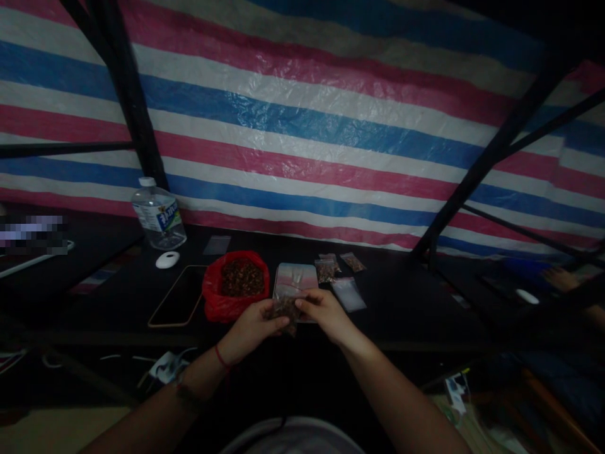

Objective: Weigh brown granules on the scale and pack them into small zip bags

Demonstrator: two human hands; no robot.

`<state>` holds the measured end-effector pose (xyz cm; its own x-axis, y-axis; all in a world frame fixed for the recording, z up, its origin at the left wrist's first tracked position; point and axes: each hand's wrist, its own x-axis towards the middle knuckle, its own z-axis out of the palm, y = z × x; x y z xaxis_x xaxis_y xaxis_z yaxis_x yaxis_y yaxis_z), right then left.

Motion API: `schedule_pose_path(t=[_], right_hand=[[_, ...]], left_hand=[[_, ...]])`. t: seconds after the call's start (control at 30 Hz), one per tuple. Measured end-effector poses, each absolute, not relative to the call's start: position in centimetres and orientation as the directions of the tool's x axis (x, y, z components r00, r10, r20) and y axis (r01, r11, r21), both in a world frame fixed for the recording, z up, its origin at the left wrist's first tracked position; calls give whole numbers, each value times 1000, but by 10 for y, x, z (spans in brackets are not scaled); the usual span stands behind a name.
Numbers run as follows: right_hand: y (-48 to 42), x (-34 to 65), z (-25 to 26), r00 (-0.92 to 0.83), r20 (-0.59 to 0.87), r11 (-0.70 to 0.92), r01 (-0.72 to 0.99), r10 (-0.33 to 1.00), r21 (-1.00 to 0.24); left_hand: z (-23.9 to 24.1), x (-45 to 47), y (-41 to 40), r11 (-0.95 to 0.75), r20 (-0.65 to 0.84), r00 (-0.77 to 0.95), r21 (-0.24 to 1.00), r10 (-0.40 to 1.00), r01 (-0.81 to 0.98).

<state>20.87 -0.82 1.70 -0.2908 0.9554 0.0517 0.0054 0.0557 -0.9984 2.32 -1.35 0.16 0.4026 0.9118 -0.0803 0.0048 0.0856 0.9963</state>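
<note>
A small clear plastic bag (286,308) of brown dried bits sits between the left hand (258,325) and the right hand (324,310), above the near edge of the table (406,309). The left grip is closed on the bag's left side, thumb across its near face; the right grip pinches its right side between thumb and fingers. Just beyond is a pale flat tray (297,272), its near part covered by the hands and bag. To the left stands an open red plastic bag (220,307) of similar bits; to the right lie 3 filled small bags (325,271), partly overlapping, and a clear flat bag (350,294). The fingers behind the held bag are hidden, and dim light makes its seal hard to make out. At the far right, another person's hand (560,277) is blurred, that arm cut off by the picture's edge.
</note>
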Motion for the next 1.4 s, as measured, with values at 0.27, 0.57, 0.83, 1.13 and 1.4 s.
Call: schedule_pose_path(t=[0.27, 0.57, 0.83, 1.13, 1.4], right_hand=[[-8, 206, 19, -295, 102, 142, 117, 950, -983], [-8, 207, 25, -155, 278, 315, 327, 948, -891], [-19, 216, 46, -333, 303, 412, 331, 893, -849], [-12, 221, 45, -266, 256, 338, 333, 929, -880], [-8, 218, 35, -206, 290, 341, 280, 934, -898]], left_hand=[[14, 17, -11, -129, 115, 186, 990, 976, 65], [22, 13, -12, -256, 220, 164, 934, 962, 247], [22, 1, -12, -463, 405, 271, 861, 873, 208], [28, 3, -11, -426, 367, 251, 868, 896, 254], [24, 6, -7, -185, 163, 119, 961, 979, 205]])
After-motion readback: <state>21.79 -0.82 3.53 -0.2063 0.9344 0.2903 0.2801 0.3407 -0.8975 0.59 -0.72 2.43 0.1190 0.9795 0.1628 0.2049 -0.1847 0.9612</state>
